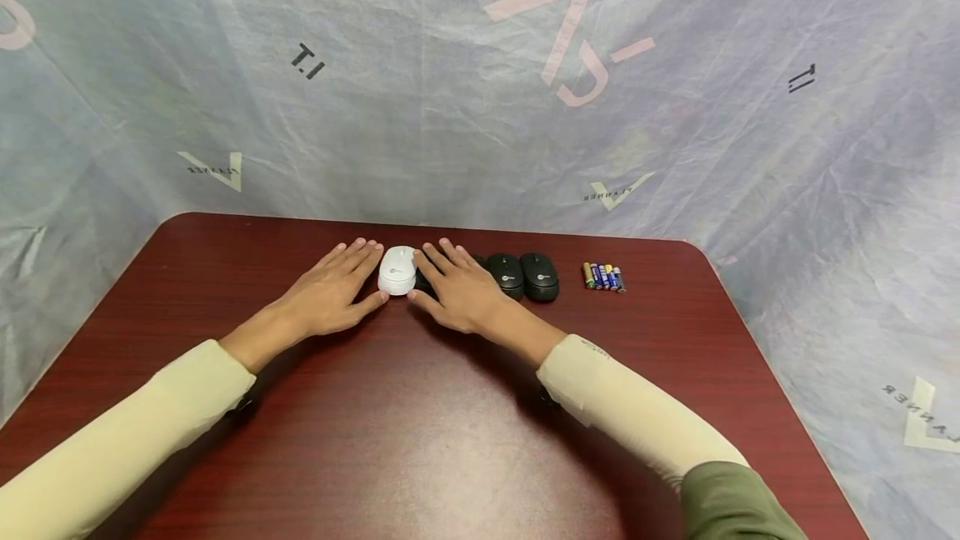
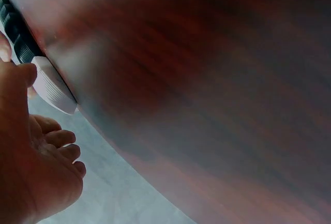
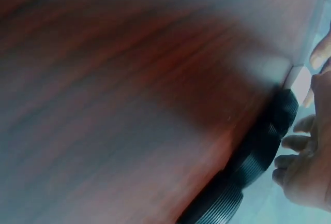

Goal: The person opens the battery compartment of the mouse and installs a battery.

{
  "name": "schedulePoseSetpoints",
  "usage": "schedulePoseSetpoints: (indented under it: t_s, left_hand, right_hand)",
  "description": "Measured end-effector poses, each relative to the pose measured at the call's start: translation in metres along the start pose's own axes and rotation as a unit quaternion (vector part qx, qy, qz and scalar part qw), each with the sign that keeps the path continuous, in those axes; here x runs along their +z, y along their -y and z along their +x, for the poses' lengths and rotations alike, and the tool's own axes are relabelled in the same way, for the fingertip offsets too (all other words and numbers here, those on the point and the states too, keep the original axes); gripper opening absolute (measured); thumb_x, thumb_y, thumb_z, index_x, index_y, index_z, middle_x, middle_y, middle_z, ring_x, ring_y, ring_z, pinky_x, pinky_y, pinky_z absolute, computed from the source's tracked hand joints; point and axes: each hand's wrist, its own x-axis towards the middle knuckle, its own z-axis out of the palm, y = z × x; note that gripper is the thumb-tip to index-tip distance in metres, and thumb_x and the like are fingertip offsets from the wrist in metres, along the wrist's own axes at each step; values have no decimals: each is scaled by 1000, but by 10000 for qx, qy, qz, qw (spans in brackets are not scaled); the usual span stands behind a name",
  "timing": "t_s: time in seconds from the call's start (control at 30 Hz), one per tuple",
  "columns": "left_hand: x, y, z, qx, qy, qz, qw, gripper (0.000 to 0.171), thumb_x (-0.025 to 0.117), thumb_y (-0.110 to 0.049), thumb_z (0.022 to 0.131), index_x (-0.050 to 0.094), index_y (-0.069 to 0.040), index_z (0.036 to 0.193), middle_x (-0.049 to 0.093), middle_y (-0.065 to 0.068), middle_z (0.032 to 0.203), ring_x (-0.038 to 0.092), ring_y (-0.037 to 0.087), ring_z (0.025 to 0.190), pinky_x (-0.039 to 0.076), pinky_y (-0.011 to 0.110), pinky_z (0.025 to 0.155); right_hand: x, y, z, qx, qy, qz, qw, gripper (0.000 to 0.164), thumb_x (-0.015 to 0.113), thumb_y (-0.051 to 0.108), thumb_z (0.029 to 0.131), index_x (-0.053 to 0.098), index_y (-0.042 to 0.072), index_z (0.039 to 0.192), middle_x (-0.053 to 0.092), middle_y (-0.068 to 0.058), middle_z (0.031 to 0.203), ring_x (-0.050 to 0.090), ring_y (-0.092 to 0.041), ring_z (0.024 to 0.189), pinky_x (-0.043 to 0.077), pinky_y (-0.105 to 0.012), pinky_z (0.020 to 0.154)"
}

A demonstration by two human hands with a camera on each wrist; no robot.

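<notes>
A white computer mouse (image 1: 397, 272) sits on the table at the left end of a row of mice. My left hand (image 1: 330, 290) is at its left side, fingers straight, thumb tip right at its near corner. Over the middle of the row my right hand (image 1: 465, 294) spreads its fingers, hiding part of the black mice; its thumb and index fingertips are close to the white mouse's right edge. Two black mice, one (image 1: 506, 276) beside the other (image 1: 540, 277), show to the right of that hand. In the right wrist view, black mice (image 3: 258, 154) stand in line with the white one.
Several small batteries (image 1: 603, 277) lie side by side to the right of the mice. The dark red wooden table (image 1: 420, 440) has rounded far corners. A grey printed cloth (image 1: 420, 107) hangs behind it and along both sides.
</notes>
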Motion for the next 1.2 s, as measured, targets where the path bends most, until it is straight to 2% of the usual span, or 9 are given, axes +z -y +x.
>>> schedulePoseSetpoints:
  t_s: [0.23,0.53,0.83,1.2]
  left_hand:
    - [2,-8,7,176,16,-59,9998,75,51,-42,120,30,5,175,33,27,182,27,46,173,18,64,144]
    - [6,-8,5,321,-51,-92,9994,69,53,-36,120,37,7,171,41,30,178,33,49,170,23,67,142]
    - [2,-13,-17,543,-197,135,9982,68,64,-34,116,48,11,164,53,34,167,48,52,161,36,69,136]
    - [-3,-38,-43,914,-586,655,9919,64,76,-36,107,65,12,148,71,32,147,67,49,142,53,66,123]
  right_hand:
    - [2,14,14,110,261,-239,9993,74,30,57,123,19,14,182,25,-8,189,8,-30,179,7,-43,149]
    - [7,21,18,-34,233,-543,9982,73,31,54,123,21,11,181,27,-8,188,10,-27,179,7,-41,149]
    - [7,33,4,-600,196,-1023,9927,75,35,54,123,23,8,181,29,-9,188,15,-24,178,12,-39,148]
    - [8,43,-27,-965,39,-1122,9890,76,39,54,122,26,7,179,33,-11,186,23,-23,176,20,-38,146]
